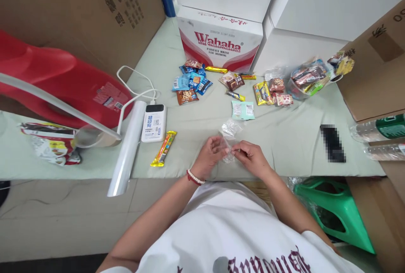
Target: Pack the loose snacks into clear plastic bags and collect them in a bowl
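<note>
Fingertips of the left hand (210, 154) and right hand (251, 158) are pinched on a clear plastic bag (228, 142). A mint snack packet (243, 110) is located well beyond the fingers; a yellow bar (163, 148) is positioned left of them.

Left hand (209, 155) and right hand (251, 158) – both pinching 1 clear plastic bag (228, 144) over the green mat (284, 138); yellow snack bar (163, 148), power bank (154, 122), Wahaha box (220, 39) – scattered snack packets (193, 82) beyond.
</note>
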Motion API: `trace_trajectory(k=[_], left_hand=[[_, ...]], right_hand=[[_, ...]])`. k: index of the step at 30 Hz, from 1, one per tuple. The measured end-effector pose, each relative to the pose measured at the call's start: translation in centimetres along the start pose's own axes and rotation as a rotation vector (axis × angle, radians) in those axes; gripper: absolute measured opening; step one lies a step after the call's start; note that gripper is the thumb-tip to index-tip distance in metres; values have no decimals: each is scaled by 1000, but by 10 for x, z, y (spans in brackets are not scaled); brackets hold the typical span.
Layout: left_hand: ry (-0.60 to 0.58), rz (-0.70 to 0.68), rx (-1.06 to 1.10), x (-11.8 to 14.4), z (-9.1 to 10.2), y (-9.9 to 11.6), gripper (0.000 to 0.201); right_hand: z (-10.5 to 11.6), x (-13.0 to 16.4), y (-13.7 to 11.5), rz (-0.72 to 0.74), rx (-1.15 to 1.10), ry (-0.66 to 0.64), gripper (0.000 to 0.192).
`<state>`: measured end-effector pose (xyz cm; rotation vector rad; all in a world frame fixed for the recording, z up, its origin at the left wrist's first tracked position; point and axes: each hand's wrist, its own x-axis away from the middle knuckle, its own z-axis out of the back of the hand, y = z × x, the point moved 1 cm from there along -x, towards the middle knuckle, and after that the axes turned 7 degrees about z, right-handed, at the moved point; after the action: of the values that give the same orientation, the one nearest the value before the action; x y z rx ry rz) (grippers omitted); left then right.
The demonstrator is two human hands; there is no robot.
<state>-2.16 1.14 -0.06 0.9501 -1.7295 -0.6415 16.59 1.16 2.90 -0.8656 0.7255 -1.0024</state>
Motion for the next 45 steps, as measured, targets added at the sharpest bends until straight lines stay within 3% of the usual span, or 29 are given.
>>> trace_trajectory(k=[3, 7, 10, 12, 16, 18, 20, 22, 24, 28, 32, 34, 36, 38, 42, 45], left_hand=[[-20, 37, -52, -2, 5, -2, 49], [22, 40, 70, -4, 12, -1, 50], [41, 31, 87, -3, 13, 0, 51], [51, 10, 74, -2, 12, -1, 51], [47, 0, 30, -2, 10, -5, 52], [38, -1, 11, -2, 10, -7, 52], [28, -17, -18, -1, 10, -8, 53], [26, -49, -66, 1, 10, -9, 53], [38, -91, -129, 3, 9, -9, 52], [110, -125, -171, 6, 12, -10, 52], [153, -116, -102, 7, 22, -11, 51], [182, -109, -58, 9, 29, -10, 49], [205, -98, -24, 11, 35, -9, 45], [206, -95, -11, 14, 39, -9, 42], [156, -98, -112, 20, 40, -11, 36], [170, -74, -308, 24, 36, -8, 30]], right_hand=[[4, 7, 5, -131, -153, 133, 26], [9, 32, 20, -426, -377, 358, 39], [13, 54, 27, -545, -338, 199, 43], [21, 64, 22, -496, -142, 128, 42], [32, 61, -12, -216, 222, 297, 29], [22, 50, -29, -42, 258, 217, 22], [2, 36, -37, 87, 291, 71, 28], [-20, 25, -36, 130, 351, -31, 37], [-34, 15, -29, 121, 366, -49, 26], [-28, 10, -15, 49, 118, 155, 22], [1, 28, 3, -231, -187, 469, 26], [13, 45, 18, -384, -296, 565, 32], [25, 63, 31, -481, -290, 517, 37], [37, 75, 38, -486, -129, 414, 40], [50, 71, 30, -292, 259, 349, 46], [34, 47, 16, -192, 411, 129, 47]])
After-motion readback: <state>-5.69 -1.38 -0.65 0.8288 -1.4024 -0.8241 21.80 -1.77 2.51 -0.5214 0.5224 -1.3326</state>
